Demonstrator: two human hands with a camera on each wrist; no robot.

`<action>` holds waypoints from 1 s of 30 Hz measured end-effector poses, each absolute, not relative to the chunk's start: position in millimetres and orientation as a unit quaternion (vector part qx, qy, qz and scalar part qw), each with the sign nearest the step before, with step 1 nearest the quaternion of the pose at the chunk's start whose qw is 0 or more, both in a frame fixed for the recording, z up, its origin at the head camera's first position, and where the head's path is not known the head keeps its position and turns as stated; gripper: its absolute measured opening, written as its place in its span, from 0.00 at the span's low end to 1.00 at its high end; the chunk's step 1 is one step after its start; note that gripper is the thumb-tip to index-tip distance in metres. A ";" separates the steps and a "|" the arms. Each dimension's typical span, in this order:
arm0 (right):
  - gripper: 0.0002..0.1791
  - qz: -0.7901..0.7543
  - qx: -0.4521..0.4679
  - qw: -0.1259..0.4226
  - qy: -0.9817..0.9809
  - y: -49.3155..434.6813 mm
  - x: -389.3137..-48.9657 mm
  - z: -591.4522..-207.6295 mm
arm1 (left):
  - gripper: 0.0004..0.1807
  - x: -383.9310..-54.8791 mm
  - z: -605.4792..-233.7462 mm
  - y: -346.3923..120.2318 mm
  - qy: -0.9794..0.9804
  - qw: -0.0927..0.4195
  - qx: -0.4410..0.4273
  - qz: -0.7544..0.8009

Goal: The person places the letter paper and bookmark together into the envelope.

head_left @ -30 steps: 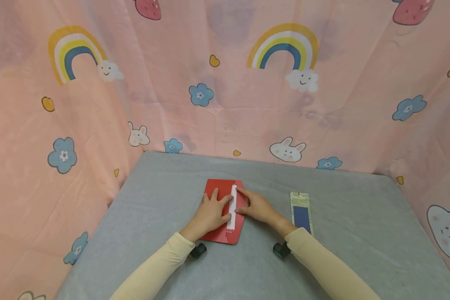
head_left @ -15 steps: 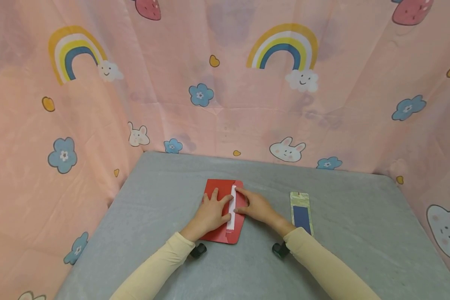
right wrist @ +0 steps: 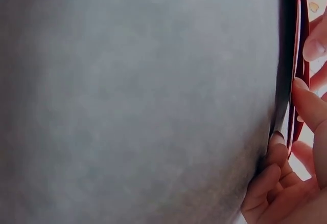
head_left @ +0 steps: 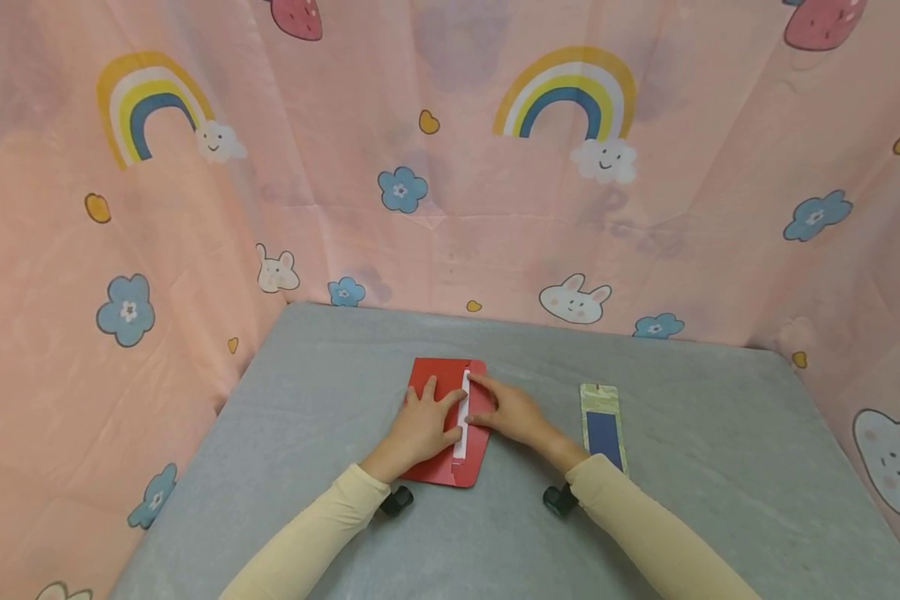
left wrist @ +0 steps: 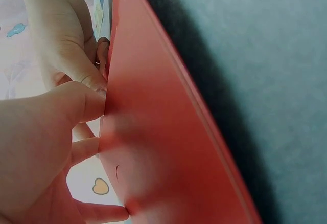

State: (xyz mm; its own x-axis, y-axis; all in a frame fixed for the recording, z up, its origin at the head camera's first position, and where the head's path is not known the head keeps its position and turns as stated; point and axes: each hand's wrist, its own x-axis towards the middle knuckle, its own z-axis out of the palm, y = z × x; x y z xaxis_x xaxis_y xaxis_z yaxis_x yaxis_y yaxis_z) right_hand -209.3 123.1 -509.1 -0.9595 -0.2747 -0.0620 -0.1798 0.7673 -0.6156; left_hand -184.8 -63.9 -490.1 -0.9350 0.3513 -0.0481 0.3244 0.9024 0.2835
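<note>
Booth: pink curtains (head_left: 465,175), grey table (head_left: 330,383)

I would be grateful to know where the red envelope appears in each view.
Head: the red envelope lies just below the picture's centre, partly covered by the left hand.
Left wrist: it is the broad red surface running through the middle, top edge to bottom edge.
Right wrist: a thin, nearly edge-on red strip, at upper right.
Shared landmark: the grey tabletop.

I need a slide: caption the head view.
Left hand spread on a red packet, right hand beside its white strip.
</note>
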 end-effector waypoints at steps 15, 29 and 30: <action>0.42 -0.309 -0.120 0.076 0.940 121.6 -210.8 -507.4 | 0.32 -185.4 -491.1 -64.0 0.974 0.048 0.177 0.133; 0.41 -0.286 -0.119 0.038 0.950 114.7 -208.1 -508.1 | 0.31 -183.8 -492.1 -64.6 0.973 0.026 0.194 0.126; 0.41 -0.286 -0.118 0.039 0.950 114.4 -207.9 -507.8 | 0.30 -183.6 -491.9 -64.5 0.972 0.025 0.194 0.126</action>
State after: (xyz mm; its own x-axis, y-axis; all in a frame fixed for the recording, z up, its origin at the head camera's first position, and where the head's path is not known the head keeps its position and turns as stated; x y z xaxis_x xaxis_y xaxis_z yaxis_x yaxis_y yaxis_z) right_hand -207.9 114.4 -507.8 -0.9692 -0.2461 -0.0073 -0.2012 0.8089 -0.5525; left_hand -183.6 -64.5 -491.9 -0.9233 0.3841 -0.0005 0.3713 0.8927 0.2553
